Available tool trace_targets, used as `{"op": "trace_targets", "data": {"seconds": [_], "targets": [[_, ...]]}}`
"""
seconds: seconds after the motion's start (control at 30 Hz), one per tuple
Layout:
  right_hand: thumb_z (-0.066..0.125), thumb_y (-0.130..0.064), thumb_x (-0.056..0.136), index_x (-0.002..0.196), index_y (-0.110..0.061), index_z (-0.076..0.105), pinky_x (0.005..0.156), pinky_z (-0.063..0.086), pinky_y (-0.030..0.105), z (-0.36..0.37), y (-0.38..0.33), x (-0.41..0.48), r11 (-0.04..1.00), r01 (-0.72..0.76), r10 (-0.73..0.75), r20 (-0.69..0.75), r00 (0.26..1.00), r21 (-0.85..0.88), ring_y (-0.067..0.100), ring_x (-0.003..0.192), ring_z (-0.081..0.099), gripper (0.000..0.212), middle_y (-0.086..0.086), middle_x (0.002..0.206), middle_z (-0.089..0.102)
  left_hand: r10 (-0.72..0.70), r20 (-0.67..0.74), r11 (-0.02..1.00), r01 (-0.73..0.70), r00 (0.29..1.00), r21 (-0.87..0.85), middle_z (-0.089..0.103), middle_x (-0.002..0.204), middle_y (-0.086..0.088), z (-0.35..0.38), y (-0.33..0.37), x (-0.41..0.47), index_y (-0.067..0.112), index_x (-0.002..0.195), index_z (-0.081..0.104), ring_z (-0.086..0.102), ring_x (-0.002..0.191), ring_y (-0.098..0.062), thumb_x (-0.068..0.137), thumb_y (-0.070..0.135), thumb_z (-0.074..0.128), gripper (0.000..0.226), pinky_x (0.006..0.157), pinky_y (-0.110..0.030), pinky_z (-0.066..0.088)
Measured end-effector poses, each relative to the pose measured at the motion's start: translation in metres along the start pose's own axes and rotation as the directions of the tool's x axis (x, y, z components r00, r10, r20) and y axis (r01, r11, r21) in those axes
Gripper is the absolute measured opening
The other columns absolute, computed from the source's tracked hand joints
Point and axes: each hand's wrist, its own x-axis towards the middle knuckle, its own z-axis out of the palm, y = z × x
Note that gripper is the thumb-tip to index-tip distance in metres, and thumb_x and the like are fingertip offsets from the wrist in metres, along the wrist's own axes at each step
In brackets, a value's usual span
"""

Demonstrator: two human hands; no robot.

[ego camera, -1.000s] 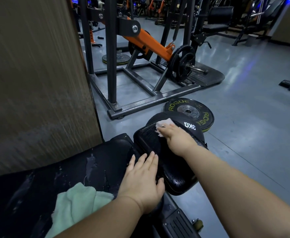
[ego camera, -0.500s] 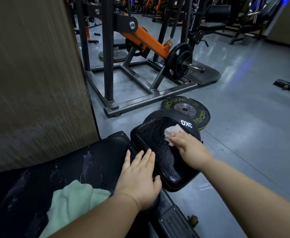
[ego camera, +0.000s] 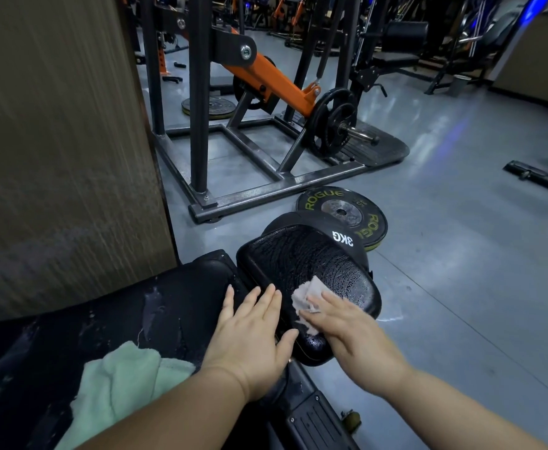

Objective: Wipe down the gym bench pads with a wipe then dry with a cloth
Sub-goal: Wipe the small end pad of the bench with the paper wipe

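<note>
Head view, wipe (ego camera: 306, 295) under fingers (ego camera: 323, 304) of right hand (ego camera: 354, 329), on pad (ego camera: 311, 258)

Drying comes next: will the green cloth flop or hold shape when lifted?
The green cloth probably flops: it lies crumpled in soft folds on the long bench pad. It looks like light terry, likely an easy one-hand lift. The pad shows wet streaks, so it may come up damp.
</note>
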Motion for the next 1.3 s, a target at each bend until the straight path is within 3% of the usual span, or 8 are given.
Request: {"op": "trace_targets", "data": {"seconds": [0.23, 0.33, 0.47, 0.63, 0.83, 1.0, 1.13, 1.3], "targets": [[0.041, -0.002, 0.091, 0.136, -0.023, 0.054, 0.106, 0.019, 0.022, -0.017, 0.009, 0.048, 0.938, -0.342, 0.326, -0.189, 0.926, -0.060, 0.023, 0.134, 0.033, 0.051, -0.001, 0.143, 0.047, -0.008, -0.011, 1.000, 0.008, 1.000, 0.001, -0.005, 0.163, 0.010, 0.003, 0.000, 0.000, 0.022, 0.156, -0.001, -0.008, 0.149, -0.010, 0.098, 0.058, 0.012, 0.069, 0.118, -0.047, -0.015], [0.047, -0.003, 0.081, 0.126, -0.022, 0.063, 0.104, 0.027, 0.023, -0.005, -0.019, 0.032, 0.974, -0.218, 0.198, -0.233, 0.952, -0.062, 0.028, 0.127, 0.046, 0.051, -0.001, 0.132, 0.058, -0.007, -0.009, 1.000, 0.007, 1.000, 0.010, -0.005, 0.163, 0.010, 0.004, -0.001, 0.000, 0.023, 0.156, -0.001, -0.008, 0.149, -0.009, 0.085, 0.064, -0.007, 0.082, 0.118, -0.047, -0.016], [0.045, -0.013, 0.084, 0.124, -0.029, 0.060, 0.112, 0.021, 0.023, 0.012, -0.037, -0.009, 1.000, 0.008, -0.010, -0.127, 0.992, -0.017, 0.018, 0.130, 0.045, 0.046, -0.009, 0.136, 0.056, -0.006, -0.022, 1.000, 0.006, 1.000, -0.002, -0.003, 0.163, 0.011, 0.005, -0.001, 0.001, 0.024, 0.156, 0.001, -0.007, 0.149, -0.008, 0.072, 0.064, -0.018, 0.095, 0.117, -0.045, -0.018], [0.037, -0.015, 0.097, 0.140, -0.035, 0.046, 0.114, -0.002, 0.019, -0.002, -0.013, -0.001, 0.998, -0.069, 0.069, -0.019, 0.997, 0.013, -0.002, 0.140, 0.010, 0.048, -0.017, 0.150, 0.034, 0.003, -0.033, 1.000, -0.003, 0.999, 0.000, -0.002, 0.163, 0.012, 0.003, 0.000, 0.000, 0.024, 0.156, 0.001, -0.007, 0.149, -0.007, 0.073, 0.064, -0.020, 0.095, 0.117, -0.044, -0.018], [0.040, -0.006, 0.094, 0.135, -0.027, 0.053, 0.106, 0.014, 0.019, -0.013, 0.002, 0.034, 0.931, -0.366, 0.352, -0.241, 0.904, -0.012, 0.019, 0.135, 0.030, 0.049, -0.004, 0.143, 0.046, 0.000, -0.039, 1.000, 0.000, 0.999, -0.007, -0.002, 0.163, 0.011, 0.004, 0.000, 0.000, 0.023, 0.156, 0.001, -0.006, 0.149, -0.008, 0.073, 0.065, -0.017, 0.095, 0.116, -0.043, -0.020], [0.021, -0.023, 0.086, 0.135, -0.029, 0.053, 0.109, 0.004, 0.016, 0.011, -0.031, 0.010, 0.971, -0.238, 0.226, -0.244, 0.943, -0.021, 0.015, 0.139, 0.028, 0.059, -0.013, 0.145, 0.044, -0.002, -0.032, 1.000, 0.002, 1.000, 0.008, -0.004, 0.162, 0.012, 0.005, -0.001, 0.001, 0.024, 0.156, 0.000, -0.008, 0.149, -0.007, 0.072, 0.064, -0.019, 0.095, 0.117, -0.043, -0.017], [0.032, -0.019, 0.084, 0.129, -0.029, 0.059, 0.113, 0.010, 0.019, 0.026, -0.046, -0.012, 0.984, -0.172, 0.176, -0.233, 0.956, 0.041, 0.011, 0.135, 0.034, 0.054, -0.014, 0.141, 0.050, -0.006, -0.016, 1.000, 0.007, 1.000, 0.021, -0.003, 0.163, 0.011, 0.003, 0.001, 0.001, 0.023, 0.156, 0.001, -0.008, 0.149, -0.007, 0.071, 0.060, -0.020, 0.095, 0.118, -0.045, -0.017], [0.045, -0.018, 0.098, 0.141, -0.030, 0.046, 0.116, 0.008, 0.018, 0.029, -0.045, -0.012, 0.911, -0.333, 0.392, -0.258, 0.883, 0.243, 0.008, 0.143, 0.022, 0.044, -0.010, 0.149, 0.039, -0.003, 0.006, 0.999, 0.003, 1.000, 0.045, -0.001, 0.163, 0.009, 0.000, 0.003, -0.001, 0.021, 0.156, 0.002, -0.009, 0.149, -0.010, 0.073, 0.055, -0.020, 0.093, 0.118, -0.045, -0.017]]}}
